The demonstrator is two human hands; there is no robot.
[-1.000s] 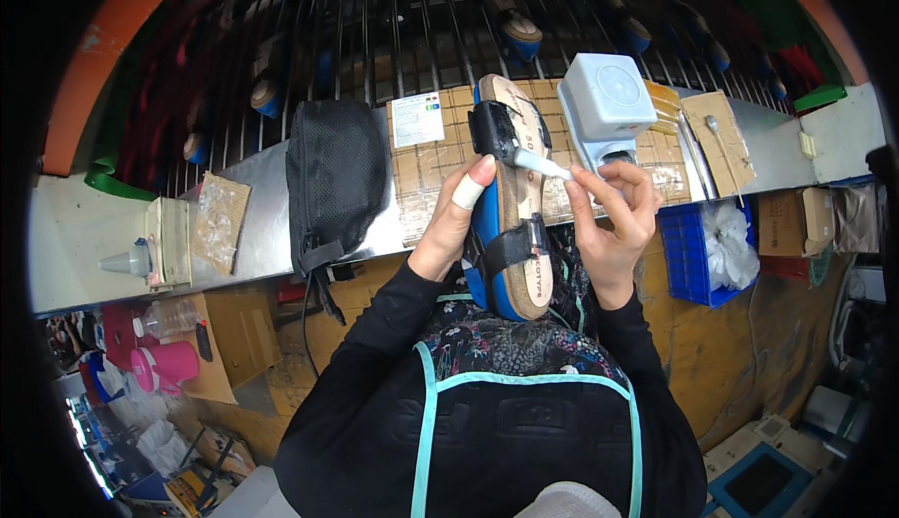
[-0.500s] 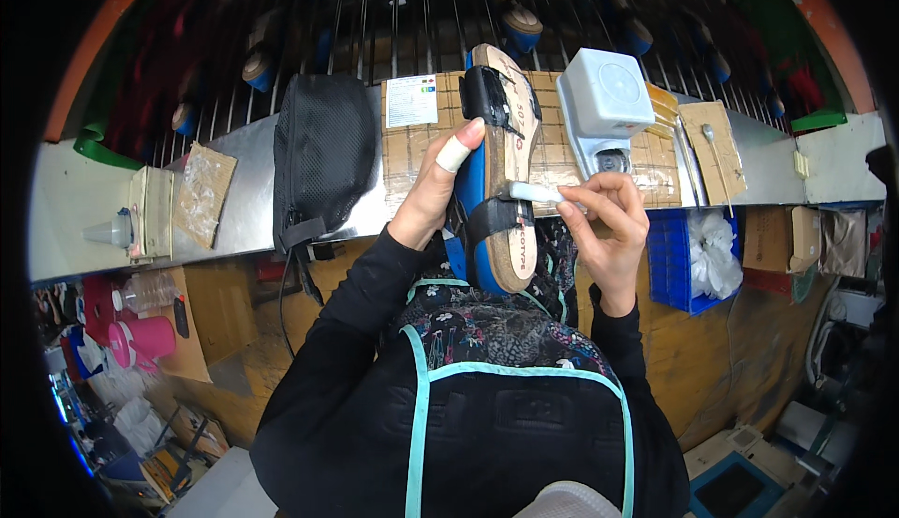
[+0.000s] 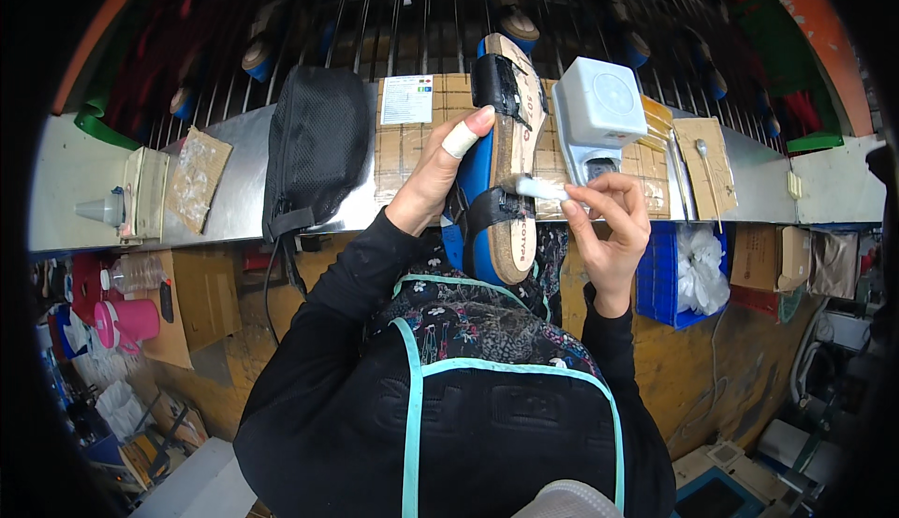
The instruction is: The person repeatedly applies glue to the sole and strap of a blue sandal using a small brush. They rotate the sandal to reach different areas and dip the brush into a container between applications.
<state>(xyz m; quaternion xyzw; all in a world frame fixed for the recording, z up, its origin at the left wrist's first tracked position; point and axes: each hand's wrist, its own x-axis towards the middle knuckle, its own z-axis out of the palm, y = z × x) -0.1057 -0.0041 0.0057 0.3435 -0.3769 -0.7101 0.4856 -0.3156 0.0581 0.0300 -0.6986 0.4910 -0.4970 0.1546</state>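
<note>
Over the near edge of the surface (image 3: 236,173), the sandal (image 3: 522,150) runs near-to-far, gripped on its left by the left hand (image 3: 428,179); opposite, the right hand (image 3: 614,226) pinches a white stick (image 3: 545,189) pointing left, beside the near strap (image 3: 494,210).

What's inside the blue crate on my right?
Crumpled white plastic sits inside the blue crate. Whatever may lie underneath the plastic is covered and cannot be seen.
</note>
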